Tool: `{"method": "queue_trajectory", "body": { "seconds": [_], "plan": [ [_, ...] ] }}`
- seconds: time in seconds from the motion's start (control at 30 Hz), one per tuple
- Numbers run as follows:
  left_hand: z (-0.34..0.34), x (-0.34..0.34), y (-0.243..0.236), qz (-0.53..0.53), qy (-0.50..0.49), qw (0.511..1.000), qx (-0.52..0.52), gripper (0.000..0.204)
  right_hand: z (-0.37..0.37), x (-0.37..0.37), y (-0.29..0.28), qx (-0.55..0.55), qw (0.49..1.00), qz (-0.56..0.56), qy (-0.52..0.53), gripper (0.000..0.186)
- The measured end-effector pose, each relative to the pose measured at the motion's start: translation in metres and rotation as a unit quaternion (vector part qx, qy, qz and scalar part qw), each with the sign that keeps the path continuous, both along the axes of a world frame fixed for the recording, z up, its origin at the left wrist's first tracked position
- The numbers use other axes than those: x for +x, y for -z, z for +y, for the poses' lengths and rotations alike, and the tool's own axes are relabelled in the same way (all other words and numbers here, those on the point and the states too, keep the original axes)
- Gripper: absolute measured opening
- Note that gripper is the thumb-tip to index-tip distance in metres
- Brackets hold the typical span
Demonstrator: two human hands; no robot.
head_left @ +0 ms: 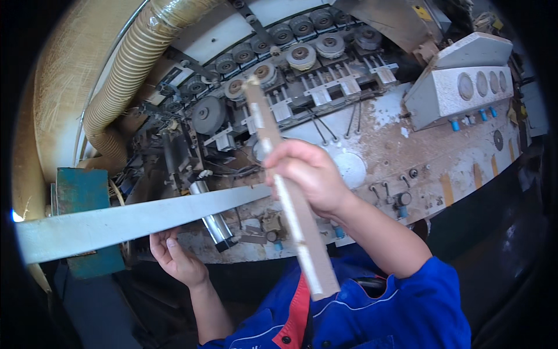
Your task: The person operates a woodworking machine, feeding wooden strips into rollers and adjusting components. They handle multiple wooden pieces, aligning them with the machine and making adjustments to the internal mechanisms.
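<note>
By the right grip (312, 180), a long, narrow, brown wood-like strip with a chipped whitish edge (313, 250) is pinched, the thumb and curled fingers being closed around it near its middle. The strip is held aslant, its far end raised in front of the machinery and its near end reaching down before the chest of a blue work garment (430, 296) with red trim (297, 308).

The left grip (185, 264) is placed palm up, fingers loosely bent, at the lower edge of a long, flat, pale grey-white strip (133, 222). The fingertips are met by that edge in the view; whether they are pressed to it or are partly hidden behind it cannot be told. The pale strip is extended from the far left to just beside the brown strip.

Close to the left grip, a shiny silver cylinder with a black end (217, 228) is crossed by the pale strip, and farther left a teal, rust-marked box (81, 186) is partly covered by it.

Beyond the right grip, a whitish round disc (353, 171) is seen on the pale, brown-stained table (383, 145). Farther back, white-rimmed wheels (300, 56) and dark rollers (282, 35) are lined up, flanked by a ribbed beige hose (107, 93) and a white box with round dials (439, 90).
</note>
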State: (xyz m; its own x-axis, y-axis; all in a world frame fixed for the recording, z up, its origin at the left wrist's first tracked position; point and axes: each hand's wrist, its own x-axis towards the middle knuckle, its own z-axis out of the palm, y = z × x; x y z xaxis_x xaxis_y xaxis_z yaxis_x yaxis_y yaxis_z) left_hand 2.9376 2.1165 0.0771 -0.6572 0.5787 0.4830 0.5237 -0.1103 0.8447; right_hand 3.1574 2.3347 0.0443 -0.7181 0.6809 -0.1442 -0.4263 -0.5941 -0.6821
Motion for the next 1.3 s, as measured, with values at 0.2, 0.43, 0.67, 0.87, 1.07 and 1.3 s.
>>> {"method": "queue_trajectory", "body": {
  "seconds": [0.2,0.43,0.67,0.87,1.07,1.3],
  "plan": [
    [-0.023,0.052,0.023,-0.012,-0.044,0.999,-0.026,0.041,-0.042,0.111,0.044,-0.015,0.996,-0.07,0.05,0.018],
    [-0.021,0.141,0.042,-0.372,0.298,0.843,-0.251,0.041,-0.074,0.121,0.081,0.014,0.976,-0.16,0.146,0.017],
    [-0.01,0.181,0.096,-0.524,0.384,0.649,-0.397,0.029,-0.118,0.095,0.088,-0.013,0.947,-0.174,0.27,0.038],
    [-0.081,0.173,0.107,-0.423,0.343,0.699,-0.464,0.025,-0.097,0.107,0.105,-0.225,0.943,-0.008,0.247,0.047],
    [-0.107,0.162,0.111,0.017,0.346,0.839,-0.42,0.02,-0.113,0.134,0.138,-0.296,0.942,0.091,0.129,0.048],
    [-0.09,0.137,0.103,0.248,0.347,0.811,-0.4,0.02,-0.131,0.165,0.13,-0.266,0.937,-0.199,0.106,0.048]
  ]
}}
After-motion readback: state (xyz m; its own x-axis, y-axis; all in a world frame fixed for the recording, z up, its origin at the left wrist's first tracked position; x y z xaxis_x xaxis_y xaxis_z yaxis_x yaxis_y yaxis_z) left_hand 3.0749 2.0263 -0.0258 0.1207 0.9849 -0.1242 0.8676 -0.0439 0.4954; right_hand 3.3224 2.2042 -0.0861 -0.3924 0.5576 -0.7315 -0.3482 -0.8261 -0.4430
